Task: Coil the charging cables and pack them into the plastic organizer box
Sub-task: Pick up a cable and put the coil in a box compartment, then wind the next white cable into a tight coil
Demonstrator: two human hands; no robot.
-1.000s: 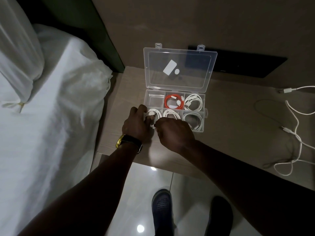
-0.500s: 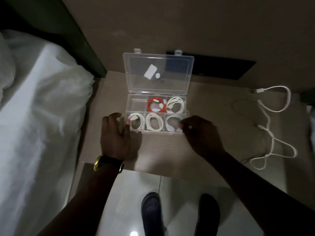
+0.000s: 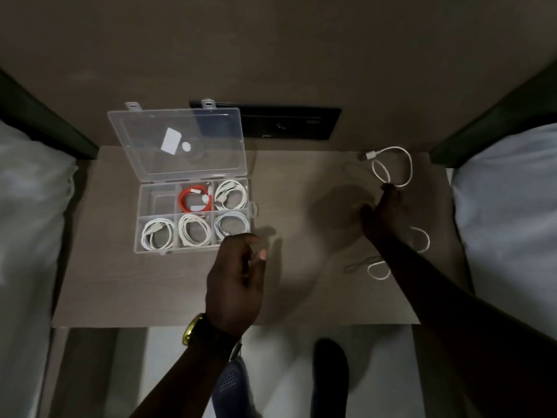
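Observation:
The clear plastic organizer box (image 3: 156, 201) stands open on the left of the table, its lid (image 3: 180, 146) tilted back. An orange coiled cable (image 3: 193, 201) fills the back middle compartment. White coils fill the back right (image 3: 230, 194) and all three front compartments (image 3: 158, 235). The back left compartment is bare. My left hand (image 3: 235, 282) hovers by the box's front right corner, fingers loosely curled around nothing. My right hand (image 3: 382, 215) is far right, its fingertips pinching a loose white cable (image 3: 405, 164). More of that cable trails beside my forearm (image 3: 378, 271).
The brown table (image 3: 301, 291) sits between two white beds, left (image 3: 30, 221) and right (image 3: 506, 221). A black panel (image 3: 289, 123) is set in the wall behind it. My shoes (image 3: 330, 372) stand on the glossy floor below the front edge.
Both hands left the box. My right hand swung right to the loose white cable and took hold of it. My left hand shifted right, and the view turned right.

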